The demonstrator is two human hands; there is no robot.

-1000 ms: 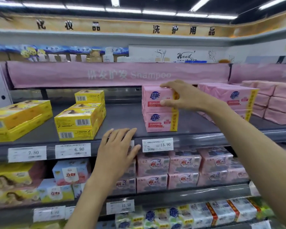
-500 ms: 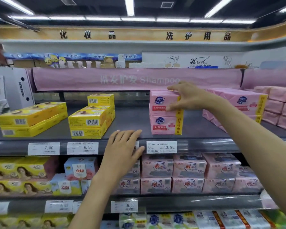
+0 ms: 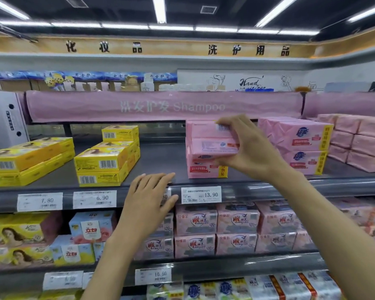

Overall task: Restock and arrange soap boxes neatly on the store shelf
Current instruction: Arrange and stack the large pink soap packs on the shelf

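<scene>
Right hand (image 3: 250, 148) has tipped the top pink box (image 3: 208, 138) up, thumb under, fingers over, gripping it over the lower pink box (image 3: 200, 171) mid-shelf, while the left hand (image 3: 148, 198) lies flat on the shelf edge (image 3: 279, 188) at seven o'clock of the box.

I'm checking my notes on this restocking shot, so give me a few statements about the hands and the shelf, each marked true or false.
1. The right hand grips the top box of the pink stack. True.
2. The left hand holds a box. False: it rests flat on the shelf edge and holds nothing.
3. The price tag under the pink stack reads 13.90. True.
4. The yellow boxes stand to the right of the pink stack. False: they stand to its left.
</scene>
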